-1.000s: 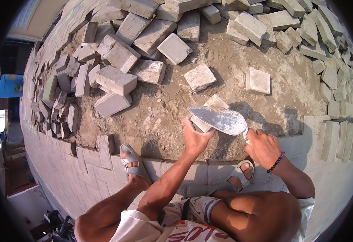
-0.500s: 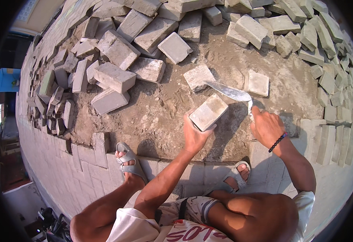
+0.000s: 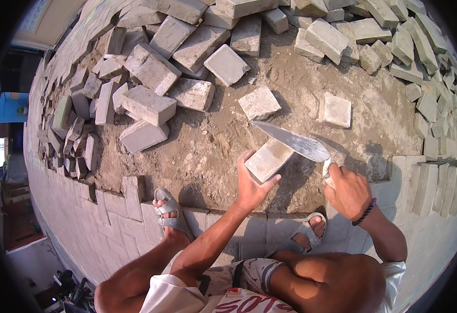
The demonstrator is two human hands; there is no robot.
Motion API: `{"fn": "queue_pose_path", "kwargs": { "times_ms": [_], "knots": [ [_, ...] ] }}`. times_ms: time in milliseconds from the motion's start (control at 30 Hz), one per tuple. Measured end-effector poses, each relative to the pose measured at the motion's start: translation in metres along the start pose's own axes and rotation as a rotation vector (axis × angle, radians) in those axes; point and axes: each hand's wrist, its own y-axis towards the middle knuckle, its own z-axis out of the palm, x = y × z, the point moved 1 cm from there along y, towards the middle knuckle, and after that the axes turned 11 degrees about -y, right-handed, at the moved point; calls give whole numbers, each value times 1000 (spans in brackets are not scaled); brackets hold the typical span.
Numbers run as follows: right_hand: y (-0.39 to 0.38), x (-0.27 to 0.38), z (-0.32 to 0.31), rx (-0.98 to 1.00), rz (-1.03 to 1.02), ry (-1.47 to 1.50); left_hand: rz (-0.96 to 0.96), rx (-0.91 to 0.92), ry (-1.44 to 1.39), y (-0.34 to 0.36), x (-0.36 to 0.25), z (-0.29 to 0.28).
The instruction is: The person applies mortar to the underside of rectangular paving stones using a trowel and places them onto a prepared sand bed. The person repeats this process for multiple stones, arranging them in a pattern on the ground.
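My left hand (image 3: 251,182) is closed around a grey paving block (image 3: 268,160), held tilted above the bare soil, with the thumb along its lower right side. The fingers behind the block are partly hidden. In my right hand (image 3: 347,190) is the handle of a trowel (image 3: 296,142). Its pointed metal blade reaches left across the block's upper edge; whether the two touch I cannot tell. A loose paving block (image 3: 260,103) lies on the soil just beyond the blade's tip. Another block (image 3: 336,110) rests to its right, farther off than my right hand.
Heaped paving blocks (image 3: 153,68) cover the far left, and more are piled at the far right (image 3: 427,47). Several blocks (image 3: 431,189) stand in a row at the right. Laid paving (image 3: 249,229) edges the soil (image 3: 213,151) near my sandalled feet (image 3: 172,214).
The trowel blade has dropped toward me and shifted slightly left, from beyond the held block to over its upper edge. My right hand has come a little nearer; the left hand keeps its hold.
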Motion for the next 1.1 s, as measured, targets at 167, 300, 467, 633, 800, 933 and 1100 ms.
{"fn": "queue_pose_path", "kwargs": {
  "times_ms": [167, 300, 467, 633, 800, 933, 1100],
  "knots": [
    [-3, -2, 12, 52, 85, 39, 31, -6, -218, -1, -10, -6],
    [4, -22, 7, -28, 105, 503, 39, -7, 146, 15, -34, -13],
    [3, 1, 79, 341, 48, 823, 68, 90, 383, 39, -68, 1],
    [17, -6, 144, 495, 166, 819, -209, 26, 219, 13, -58, -14],
    [13, 2, 153, 354, 73, 657, -1170, -236, -644, 6, -43, -44],
    [12, 4, 154, 341, 81, 605, -1179, 156, -1117, 15, -8, -41],
    [11, 0, 166, 294, 76, 498, -1039, 16, -1359, -6, 12, -22]
  ]
}}
